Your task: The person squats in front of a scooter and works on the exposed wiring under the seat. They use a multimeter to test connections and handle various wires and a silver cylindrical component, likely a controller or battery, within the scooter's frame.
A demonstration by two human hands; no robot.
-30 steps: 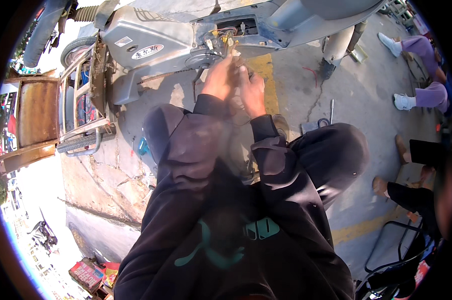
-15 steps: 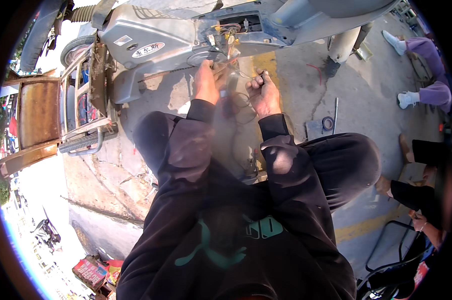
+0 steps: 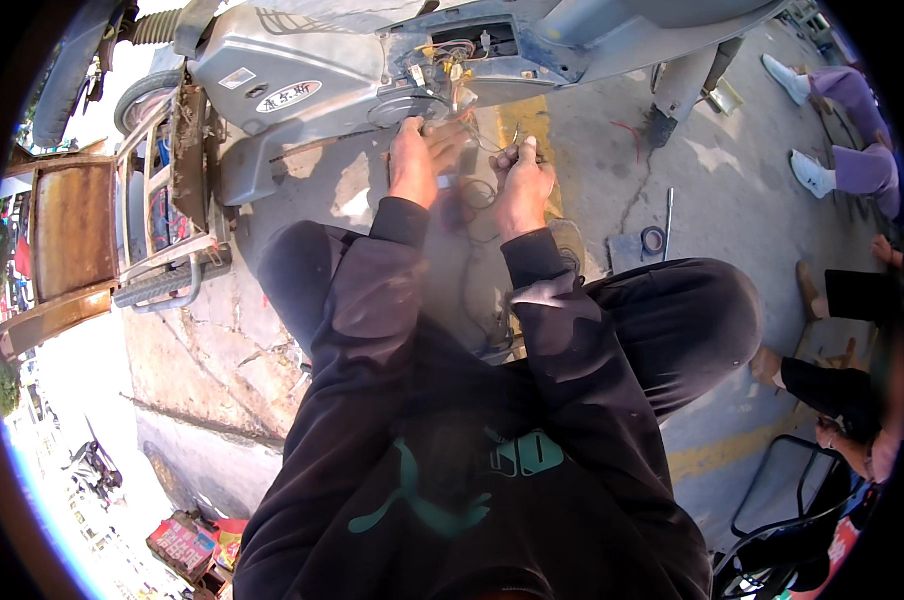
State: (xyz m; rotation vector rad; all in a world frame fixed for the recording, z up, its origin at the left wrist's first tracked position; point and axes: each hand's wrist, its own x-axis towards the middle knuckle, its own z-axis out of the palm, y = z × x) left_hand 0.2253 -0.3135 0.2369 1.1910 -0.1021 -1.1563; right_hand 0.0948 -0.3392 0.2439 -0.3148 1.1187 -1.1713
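Note:
A grey scooter body (image 3: 302, 75) lies across the far side, with a bundle of coloured wires and connectors (image 3: 454, 72) spilling from its open compartment (image 3: 487, 42). Below that bundle, my left hand (image 3: 412, 168) has its thumb raised and fingers stretched rightward beside the hanging wires. The fingers are slightly blurred, and I see nothing held in them. My right hand (image 3: 525, 190) is closed in a pinch, its thumb pressed against the fingers on a thin wire (image 3: 494, 150). A loop of dark cable (image 3: 480, 193) hangs between the two hands.
On the ground to the right lie a roll of black tape (image 3: 653, 240), a metal rod-like tool (image 3: 669, 222) and a flat grey piece (image 3: 627, 250). A rusty cart frame (image 3: 77, 222) stands left. Seated people's legs (image 3: 847, 90) and a black chair frame (image 3: 772, 490) line the right side.
My right hand has shifted slightly left and turned, its thumb now pointing up. The fingers of my left hand have stretched out to the right, while its wrist has barely moved.

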